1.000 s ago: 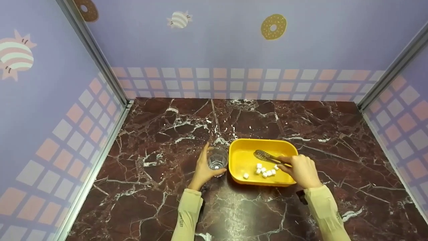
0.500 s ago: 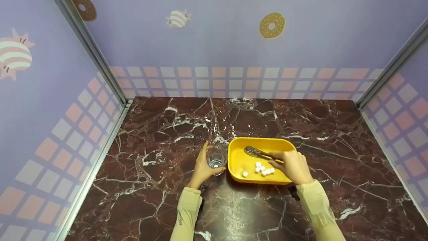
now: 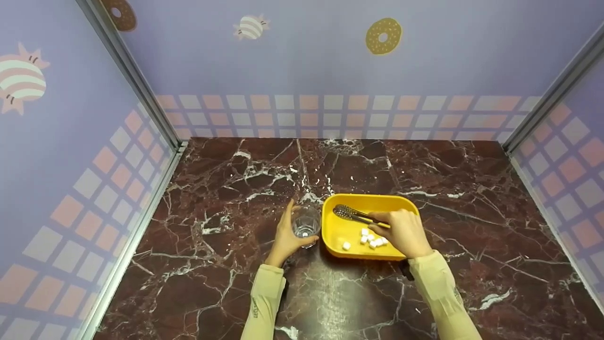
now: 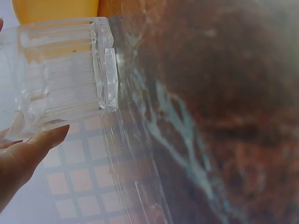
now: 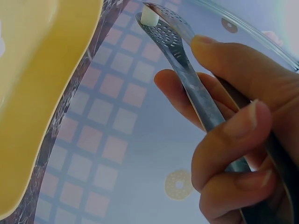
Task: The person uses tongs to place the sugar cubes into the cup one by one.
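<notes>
My left hand (image 3: 286,241) curves round a clear glass (image 3: 306,225) that stands left of the yellow tub; the left wrist view shows the faceted glass (image 4: 60,70) with fingertips at its side. In my right hand (image 3: 405,233) are metal tongs (image 3: 351,214) with perforated ends, held over the tub. Between those ends a small white cube (image 5: 149,17) is pinched, as the right wrist view shows. Several more white cubes (image 3: 373,243) lie on the floor of the yellow tub (image 3: 333,236), one of them apart at the left.
A dark red marbled tabletop (image 3: 226,283) spreads around the tub and glass. White specks (image 3: 317,181) are scattered behind them. Purple walls with checkered bands (image 3: 330,113) enclose the back and both sides.
The right hand has carried the tongs leftward across the tub, toward the glass. The left hand and the glass stay in place.
</notes>
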Action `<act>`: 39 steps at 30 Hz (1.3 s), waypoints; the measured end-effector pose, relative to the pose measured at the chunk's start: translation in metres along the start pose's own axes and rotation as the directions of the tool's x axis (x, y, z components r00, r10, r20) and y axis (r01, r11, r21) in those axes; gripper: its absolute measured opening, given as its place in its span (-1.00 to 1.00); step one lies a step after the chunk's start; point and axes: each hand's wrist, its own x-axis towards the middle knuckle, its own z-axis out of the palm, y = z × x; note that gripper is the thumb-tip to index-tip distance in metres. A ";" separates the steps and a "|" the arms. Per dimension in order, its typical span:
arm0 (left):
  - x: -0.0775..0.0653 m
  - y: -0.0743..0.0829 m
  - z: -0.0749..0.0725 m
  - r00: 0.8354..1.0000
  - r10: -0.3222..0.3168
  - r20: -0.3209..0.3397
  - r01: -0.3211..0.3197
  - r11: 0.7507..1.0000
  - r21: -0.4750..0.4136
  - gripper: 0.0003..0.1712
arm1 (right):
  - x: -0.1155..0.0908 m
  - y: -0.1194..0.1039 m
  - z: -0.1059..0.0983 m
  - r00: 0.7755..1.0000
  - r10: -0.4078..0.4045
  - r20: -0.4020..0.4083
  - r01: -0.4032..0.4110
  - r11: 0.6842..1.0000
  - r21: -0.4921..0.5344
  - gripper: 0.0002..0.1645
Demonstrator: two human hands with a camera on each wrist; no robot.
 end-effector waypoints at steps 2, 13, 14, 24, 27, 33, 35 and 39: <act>0.000 0.000 0.000 1.000 -0.003 0.002 0.003 1.000 0.005 0.31 | 0.001 -0.001 0.001 1.000 0.000 0.001 0.000 1.000 0.000 -0.77; 0.001 0.001 -0.001 1.000 0.012 -0.012 -0.011 0.999 0.036 0.31 | 0.005 -0.011 0.003 1.000 -0.021 0.005 0.021 0.999 0.047 -0.77; 0.001 0.001 -0.001 1.000 0.010 -0.014 -0.010 0.999 0.034 0.32 | 0.006 -0.012 0.003 1.000 -0.023 0.003 0.023 0.999 0.046 -0.77; 0.002 0.002 -0.002 1.000 -0.002 -0.005 0.002 1.000 0.014 0.32 | 0.012 -0.025 0.009 0.999 -0.030 0.019 0.029 0.999 0.018 -0.77; 0.001 0.002 -0.002 1.000 -0.002 -0.005 0.002 1.000 0.014 0.33 | 0.014 -0.029 0.011 0.999 -0.023 0.038 0.022 1.000 0.012 -0.77; 0.000 0.001 -0.002 1.000 0.000 -0.001 0.000 1.000 0.002 0.35 | 0.018 -0.034 0.017 0.998 -0.049 0.035 0.048 0.998 0.030 -0.75; 0.000 0.001 -0.002 1.000 0.002 -0.001 -0.002 1.000 -0.001 0.36 | 0.019 -0.036 0.020 0.998 -0.062 0.031 0.061 0.997 0.041 -0.75; 0.000 0.001 -0.001 1.000 0.002 -0.003 -0.002 1.000 -0.020 0.38 | 0.022 -0.038 0.025 0.996 -0.079 0.037 0.076 0.995 0.063 -0.76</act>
